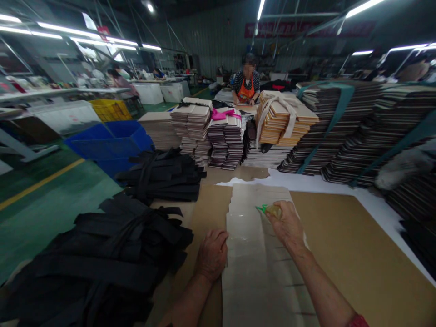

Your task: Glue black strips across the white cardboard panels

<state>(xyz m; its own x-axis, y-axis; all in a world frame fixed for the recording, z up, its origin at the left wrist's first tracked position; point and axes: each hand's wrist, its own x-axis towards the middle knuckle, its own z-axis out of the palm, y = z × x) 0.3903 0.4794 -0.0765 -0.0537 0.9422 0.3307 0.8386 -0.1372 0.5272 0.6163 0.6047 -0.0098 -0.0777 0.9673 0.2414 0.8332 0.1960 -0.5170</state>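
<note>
A run of pale, overlapping sheets (247, 272) lies lengthwise before me, with small shiny wet spots on the left part. My right hand (288, 225) is closed round a yellowish squeeze glue bottle (274, 210). Its green nozzle (260, 208) points left, just over the upper part of the sheets; whether the tip touches them I cannot tell. At the left edge of the sheets rests my left hand (211, 254), its fingers curled and pressed together. What lies under those fingertips is hidden.
Brown board (354, 245) lies beneath the sheets. Bundles of black strips (102, 254) fill the left side. Tied stacks of panels (225, 138) stand along the back, with taller strapped stacks (340, 118) at right. A blue crate (105, 143) stands left. Across from me works another person (247, 84).
</note>
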